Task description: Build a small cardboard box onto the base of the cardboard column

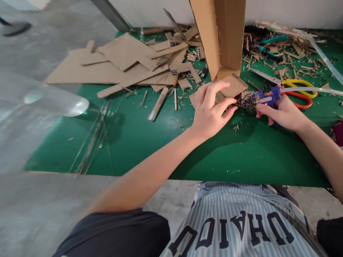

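My right hand (288, 112) is wrapped around a blue hot glue gun (272, 96), with a translucent glue stick (311, 90) running out of its back. A clump of fibrous scraps (249, 100) covers the front of the gun and hides its nozzle. My left hand (210, 109) grips a small cardboard piece (234, 85) at its left side, the other fingertips close to the clump. Just behind this piece rises a tall folded cardboard structure (230, 35), standing upright. Scissors (297, 85) with yellow and orange handles lie behind the glue gun.
Cardboard sheets and strips (128, 60) are heaped at the left back of the green table (150, 150). Teal-handled pliers (270, 50) lie among shavings at the right back. Thin clear glue sticks (92, 142) rest near the front left, and a blurred translucent object (53, 96) overlaps the left edge.
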### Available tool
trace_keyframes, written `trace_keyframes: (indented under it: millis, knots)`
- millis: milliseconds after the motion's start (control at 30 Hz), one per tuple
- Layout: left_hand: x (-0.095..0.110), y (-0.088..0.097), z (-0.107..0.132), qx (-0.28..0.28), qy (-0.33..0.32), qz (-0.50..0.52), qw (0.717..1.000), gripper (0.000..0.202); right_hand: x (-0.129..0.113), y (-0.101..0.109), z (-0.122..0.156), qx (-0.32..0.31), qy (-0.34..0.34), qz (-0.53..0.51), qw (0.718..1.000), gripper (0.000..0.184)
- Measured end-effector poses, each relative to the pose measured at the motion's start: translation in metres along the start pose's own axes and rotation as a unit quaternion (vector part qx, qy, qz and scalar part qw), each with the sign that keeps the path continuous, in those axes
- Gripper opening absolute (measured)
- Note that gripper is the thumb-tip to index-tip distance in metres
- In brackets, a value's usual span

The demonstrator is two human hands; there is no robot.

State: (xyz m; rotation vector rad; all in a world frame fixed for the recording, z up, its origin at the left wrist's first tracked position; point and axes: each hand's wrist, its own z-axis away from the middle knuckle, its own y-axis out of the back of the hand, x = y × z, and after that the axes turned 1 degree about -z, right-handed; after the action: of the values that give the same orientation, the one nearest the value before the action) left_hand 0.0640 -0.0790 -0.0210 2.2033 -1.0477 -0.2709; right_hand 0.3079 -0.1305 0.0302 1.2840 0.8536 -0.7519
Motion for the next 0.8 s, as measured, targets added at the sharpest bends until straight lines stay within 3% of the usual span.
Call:
trace_keyframes:
  millis: [300,467,600,667,700,800]
  knots:
    - [0.003,0.000,0.000,-0.035,-0.012,0.055,0.998,0.010,0.002,-0.002,-0.001,0.007,-0.009,-0.009,1.000,0.032]
    - [0.015,0.004,0.000,-0.057,-0.023,0.056,0.997,0.010,0.000,-0.004,-0.001,0.015,-0.010,-0.012,1.000,0.035]
    - [0.014,0.012,-0.003,-0.027,-0.055,0.064,0.996,0.009,0.001,-0.002,-0.001,0.018,-0.017,-0.008,1.000,0.032]
    - [-0.011,0.017,-0.006,0.020,-0.038,0.054,0.998,0.013,0.002,0.000,-0.001,0.018,-0.023,-0.008,1.000,0.033]
    - [-0.032,0.018,-0.007,0.045,0.002,0.034,0.998,0.017,0.003,0.000,-0.001,0.017,-0.025,-0.011,0.999,0.033]
    - [-0.118,0.014,-0.007,0.161,0.155,-0.086,0.971,0.045,0.006,0.000,-0.002,0.019,-0.016,-0.016,1.000,0.034]
